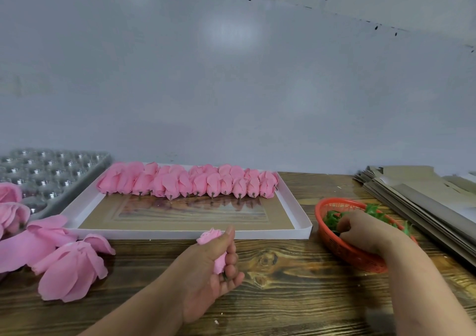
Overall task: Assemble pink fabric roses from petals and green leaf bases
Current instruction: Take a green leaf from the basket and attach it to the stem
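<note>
From the head camera, the left hand (217, 261) was curled round a pink bud (211, 237), thumb up along its side and fingers wrapped under it, so that the petal tip stuck out above the fist and a dark stub showed between the lower fingers. It hovered over the wooden table (296, 297), just in front of the near rim of the white tray (296, 208).

The right hand (360, 228) reached into the red basket (342, 250) at the tray's right, fingers bent down among the green leaves (332, 218). Whether they pinched a leaf could not be told, as the fingertips were hidden.

Along the far side of the tray lay a row of roses (188, 183), each pink with a short brown stem pointing toward the camera, packed side by side and touching.

On the table at the left lay loose petals (67, 268), large and open, heaped against more at the frame's edge. Behind them sat a clear blister tray (51, 170) of round cells. At the far right lay a stack of flat cardboard (417, 194).
</note>
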A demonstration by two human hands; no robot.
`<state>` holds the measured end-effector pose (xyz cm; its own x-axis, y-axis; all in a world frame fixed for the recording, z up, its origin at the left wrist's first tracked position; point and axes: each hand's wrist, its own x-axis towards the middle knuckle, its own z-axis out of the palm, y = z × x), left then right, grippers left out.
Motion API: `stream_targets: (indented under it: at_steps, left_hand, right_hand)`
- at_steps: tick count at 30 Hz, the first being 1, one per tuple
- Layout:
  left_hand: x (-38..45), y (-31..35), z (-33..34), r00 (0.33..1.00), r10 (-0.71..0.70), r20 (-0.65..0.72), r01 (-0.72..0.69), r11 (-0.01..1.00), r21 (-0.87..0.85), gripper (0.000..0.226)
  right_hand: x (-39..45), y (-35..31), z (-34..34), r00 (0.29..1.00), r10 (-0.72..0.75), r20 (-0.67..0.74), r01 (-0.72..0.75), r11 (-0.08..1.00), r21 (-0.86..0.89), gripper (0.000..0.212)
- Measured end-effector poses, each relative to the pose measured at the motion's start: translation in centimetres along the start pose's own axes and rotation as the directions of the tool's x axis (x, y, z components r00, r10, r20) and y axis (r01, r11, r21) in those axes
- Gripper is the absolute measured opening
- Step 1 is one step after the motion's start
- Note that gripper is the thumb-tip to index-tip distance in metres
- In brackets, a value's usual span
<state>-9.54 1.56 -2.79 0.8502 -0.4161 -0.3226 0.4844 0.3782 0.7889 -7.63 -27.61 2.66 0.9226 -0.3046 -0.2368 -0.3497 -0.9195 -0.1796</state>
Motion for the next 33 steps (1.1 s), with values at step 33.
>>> stream_targets:
  at_steps: [33]
  left_hand:
    - [1.2, 0.4, -0.6, 0.995, 0.091, -0.028, -0.092, 0.994, -0.063, 0.042]
  right_hand:
    - [-1.8, 0.6, -1.8, 0.916, 0.028, -0.399, 0.093, 0.956, 0.278, 0.021]
